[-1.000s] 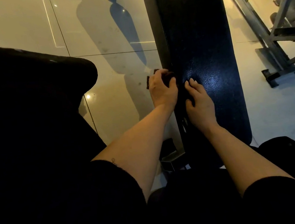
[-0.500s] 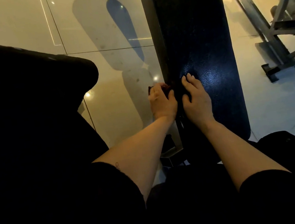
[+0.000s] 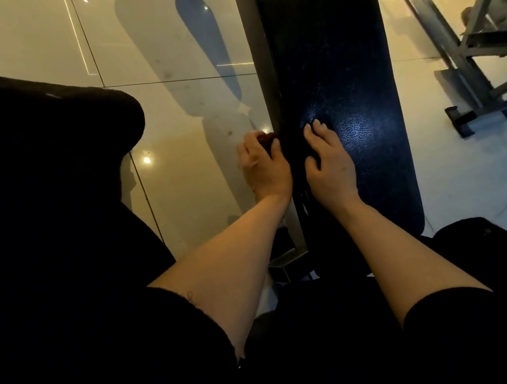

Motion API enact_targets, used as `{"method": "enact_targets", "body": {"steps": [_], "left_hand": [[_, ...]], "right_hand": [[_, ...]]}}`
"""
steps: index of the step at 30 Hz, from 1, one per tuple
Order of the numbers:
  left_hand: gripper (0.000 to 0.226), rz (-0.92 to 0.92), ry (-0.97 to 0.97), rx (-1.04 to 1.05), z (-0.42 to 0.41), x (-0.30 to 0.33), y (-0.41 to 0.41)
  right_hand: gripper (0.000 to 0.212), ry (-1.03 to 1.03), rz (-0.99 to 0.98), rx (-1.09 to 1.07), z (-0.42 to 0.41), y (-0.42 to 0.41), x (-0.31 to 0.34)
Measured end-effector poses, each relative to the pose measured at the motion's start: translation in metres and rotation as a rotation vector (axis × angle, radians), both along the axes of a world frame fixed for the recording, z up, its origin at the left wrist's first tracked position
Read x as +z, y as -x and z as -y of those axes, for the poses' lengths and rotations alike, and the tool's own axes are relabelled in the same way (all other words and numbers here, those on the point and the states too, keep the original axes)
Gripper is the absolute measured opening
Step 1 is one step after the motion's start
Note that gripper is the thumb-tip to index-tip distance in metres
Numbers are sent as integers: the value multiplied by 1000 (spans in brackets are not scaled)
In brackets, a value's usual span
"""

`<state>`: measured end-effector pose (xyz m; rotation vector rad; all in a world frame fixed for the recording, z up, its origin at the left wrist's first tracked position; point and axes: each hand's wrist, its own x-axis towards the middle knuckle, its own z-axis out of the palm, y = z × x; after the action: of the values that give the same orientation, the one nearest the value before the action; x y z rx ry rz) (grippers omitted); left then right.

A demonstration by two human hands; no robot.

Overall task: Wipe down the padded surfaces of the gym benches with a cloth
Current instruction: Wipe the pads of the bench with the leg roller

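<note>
Now left hand [image 3: 263, 166] gripping cloth [image 3: 266, 140] has slid nearer; right hand [image 3: 329, 158] stays flat.

Both hands have slid nearer along the bench pad [image 3: 354, 61], the left hand [image 3: 263, 166] drawing its dark cloth [image 3: 266, 140] down the left edge, the right hand [image 3: 330, 163] trailing flat.
</note>
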<state>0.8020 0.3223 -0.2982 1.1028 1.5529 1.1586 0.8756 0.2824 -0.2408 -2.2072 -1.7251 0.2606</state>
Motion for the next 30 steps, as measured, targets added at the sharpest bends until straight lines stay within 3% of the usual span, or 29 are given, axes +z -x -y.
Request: {"method": "enact_targets", "body": {"steps": [2,6,11,16,22,26,30], "left_hand": [[20,-5,-72,13,-5,10,-4],[17,50,125,-48,-23,0,0],[22,-12,-106,63,-1,10,-9],[19,-28,87,-48,-22,5,-2],[26,103,28,163,-51,33,10],[27,101,-112,11,-48,41,3],[22,54,-125,-38,-9,12,-1]], "right_hand": [[54,-2,5,-1,0,0,-2],[55,9,9,9,0,-2,-2],[54,-20,-7,0,0,-2,-3],[55,-4,6,11,0,-3,-4],[55,-24,-18,1,1,-2,-6],[55,-11,-21,0,1,-3,-5],[55,-14,5,10,1,-1,-4]]}}
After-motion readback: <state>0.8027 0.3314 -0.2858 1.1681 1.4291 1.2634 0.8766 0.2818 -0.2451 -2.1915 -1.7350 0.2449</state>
